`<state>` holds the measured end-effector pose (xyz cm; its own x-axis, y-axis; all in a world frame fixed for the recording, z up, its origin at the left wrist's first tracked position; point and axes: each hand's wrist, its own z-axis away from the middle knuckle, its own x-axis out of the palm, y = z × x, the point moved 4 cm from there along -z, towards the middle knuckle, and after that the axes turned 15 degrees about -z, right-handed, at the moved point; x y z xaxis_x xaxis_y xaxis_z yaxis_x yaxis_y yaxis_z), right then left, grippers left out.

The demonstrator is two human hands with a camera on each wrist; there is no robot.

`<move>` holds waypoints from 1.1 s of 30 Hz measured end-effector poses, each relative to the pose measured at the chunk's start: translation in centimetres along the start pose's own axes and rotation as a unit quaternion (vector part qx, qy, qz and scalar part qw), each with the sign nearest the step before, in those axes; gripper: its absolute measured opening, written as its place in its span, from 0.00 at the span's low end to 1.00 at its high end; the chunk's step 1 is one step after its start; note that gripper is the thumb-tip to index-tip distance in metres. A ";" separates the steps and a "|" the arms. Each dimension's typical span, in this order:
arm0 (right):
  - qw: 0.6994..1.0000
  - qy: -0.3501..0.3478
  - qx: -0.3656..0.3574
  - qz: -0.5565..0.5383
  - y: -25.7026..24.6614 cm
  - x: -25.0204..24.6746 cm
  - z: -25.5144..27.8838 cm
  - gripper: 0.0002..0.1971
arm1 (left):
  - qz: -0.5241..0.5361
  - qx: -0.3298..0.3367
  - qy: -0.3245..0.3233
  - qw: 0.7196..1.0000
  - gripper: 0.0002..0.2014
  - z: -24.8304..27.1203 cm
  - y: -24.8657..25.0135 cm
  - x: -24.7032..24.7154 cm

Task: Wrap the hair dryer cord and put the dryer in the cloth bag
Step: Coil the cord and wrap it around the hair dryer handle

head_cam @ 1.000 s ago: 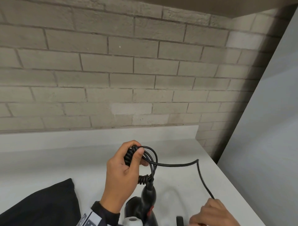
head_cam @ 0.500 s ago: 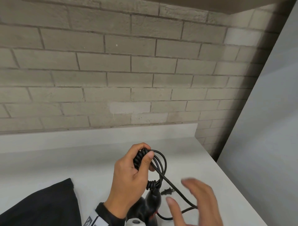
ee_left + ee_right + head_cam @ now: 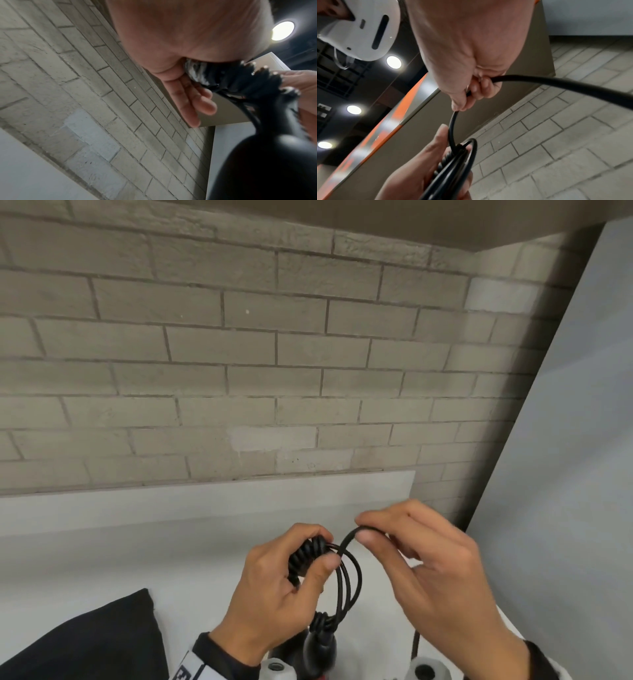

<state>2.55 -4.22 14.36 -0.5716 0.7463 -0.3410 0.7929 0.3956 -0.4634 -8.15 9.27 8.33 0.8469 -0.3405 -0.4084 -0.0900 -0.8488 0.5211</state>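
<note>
My left hand (image 3: 291, 580) grips a bundle of black hair dryer cord (image 3: 347, 580), coiled section and several loops, with the thumb pressing the loops. The black hair dryer (image 3: 320, 648) hangs below it at the bottom edge of the head view, mostly hidden; its body (image 3: 267, 166) fills the left wrist view's lower right. My right hand (image 3: 404, 546) pinches the cord just above and right of the loops, bending it into an arch. In the right wrist view the cord (image 3: 556, 82) runs through those curled fingers. The black cloth bag (image 3: 85, 645) lies at the lower left.
A white counter (image 3: 137, 559) with a low backsplash runs under a grey brick wall (image 3: 239, 371). A pale panel (image 3: 565, 474) closes the right side. A shelf or cabinet underside (image 3: 411, 220) hangs overhead.
My right hand has risen from the counter's front edge, taken the loose cord and brought it up beside the left hand's bundle. The left hand keeps its grip.
</note>
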 end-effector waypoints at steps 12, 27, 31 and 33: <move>0.918 0.086 0.268 -0.281 4.8 4.2 0.6 0.02 | 0.034 0.021 0.050 0.998 0.12 0.5 0.3 -0.9; 0.854 -0.013 0.376 -0.358 3.7 6.8 5.3 0.06 | -0.024 -0.074 0.139 0.987 0.15 0.6 -0.5 -0.9; 0.895 -0.049 0.346 -0.277 4.2 6.0 4.5 0.04 | 0.024 -0.153 0.123 0.980 0.08 0.7 -0.5 -0.2; 0.904 -0.057 0.341 -0.251 4.3 5.8 4.4 0.05 | 0.037 -0.183 0.120 0.975 0.06 0.6 -0.2 0.1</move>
<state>1.74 -0.54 6.77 -0.8724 0.4887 -0.0126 0.1357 0.2174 -0.9666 -8.42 9.17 7.71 0.9471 -0.2548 -0.1952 -0.0002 -0.6088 0.7933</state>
